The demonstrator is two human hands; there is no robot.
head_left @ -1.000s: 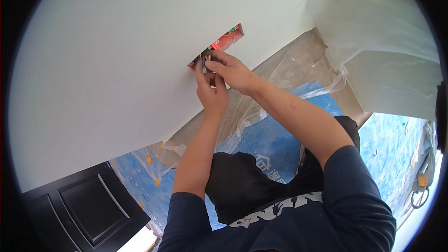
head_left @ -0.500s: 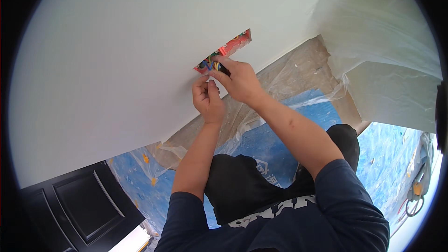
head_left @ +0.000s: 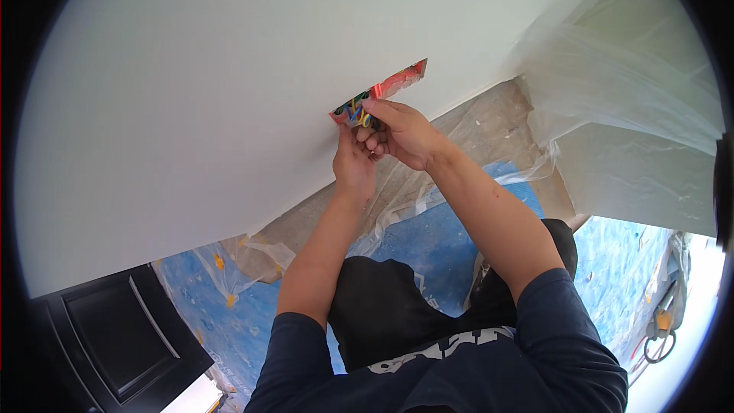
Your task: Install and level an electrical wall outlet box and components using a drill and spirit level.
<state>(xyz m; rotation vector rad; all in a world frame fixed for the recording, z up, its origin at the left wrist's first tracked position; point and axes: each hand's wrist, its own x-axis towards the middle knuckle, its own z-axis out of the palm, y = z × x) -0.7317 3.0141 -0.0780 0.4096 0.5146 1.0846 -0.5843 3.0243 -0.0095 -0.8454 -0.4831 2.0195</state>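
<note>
A red electrical back box (head_left: pixel 398 82) is set in a long slanted opening in the white wall. Blue and yellow-green electrical wires (head_left: pixel 357 114) come out of its left half, some bent into a loop. My right hand (head_left: pixel 413 136) is closed on the wires, its thumb on top near the box's middle and its fingers curled below. Right beside it, my left hand (head_left: pixel 355 168) reaches up to the lower left corner of the opening. Its fingers are bent in against the right hand, and what they pinch is hidden.
Bare grey-brown floor and clear plastic sheeting (head_left: pixel 397 206) run along the wall's foot, with blue floor covering (head_left: pixel 436 241) nearer me. A black panelled door (head_left: pixel 115 336) lies at lower left. Plastic film (head_left: pixel 627 61) hangs at right; a grey strap with a metal ring (head_left: pixel 660 346) is at far right.
My left hand has moved up against the right hand and the opening's lower edge. My right fingers have curled under the wires, which are drawn out further. The view has shifted slightly.
</note>
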